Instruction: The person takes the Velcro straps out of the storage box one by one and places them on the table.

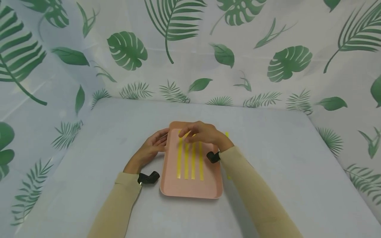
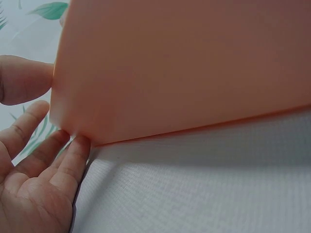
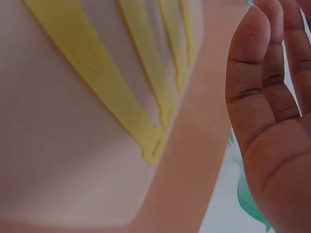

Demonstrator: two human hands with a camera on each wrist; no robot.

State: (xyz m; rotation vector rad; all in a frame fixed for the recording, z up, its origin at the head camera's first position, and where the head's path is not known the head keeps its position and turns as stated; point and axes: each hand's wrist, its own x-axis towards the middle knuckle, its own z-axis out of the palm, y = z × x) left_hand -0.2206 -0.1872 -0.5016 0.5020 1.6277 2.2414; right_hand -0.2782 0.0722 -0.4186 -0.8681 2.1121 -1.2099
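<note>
A pink rectangular tray [image 1: 190, 190] lies on the white-covered table, its long sides running away from me. Inside it, several flat yellow strips [image 1: 179, 162] are lined up side by side; in the right wrist view a strip [image 3: 97, 73] shows a notched end with a slot. My left hand [image 1: 148, 148] rests at the tray's left side, its fingertips [image 2: 77, 145] against the outer wall and the thumb near the rim. Over the far part of the strips hovers my right hand [image 1: 203, 134], fingers loosely bent and nothing between them.
Another yellow strip [image 1: 227, 134] lies on the table right of the tray, partly hidden by my right sleeve [image 1: 253, 185]. A leaf-printed white cloth [image 1: 184, 71] hangs behind the table and along both sides. Each wrist wears a black camera [image 1: 148, 178].
</note>
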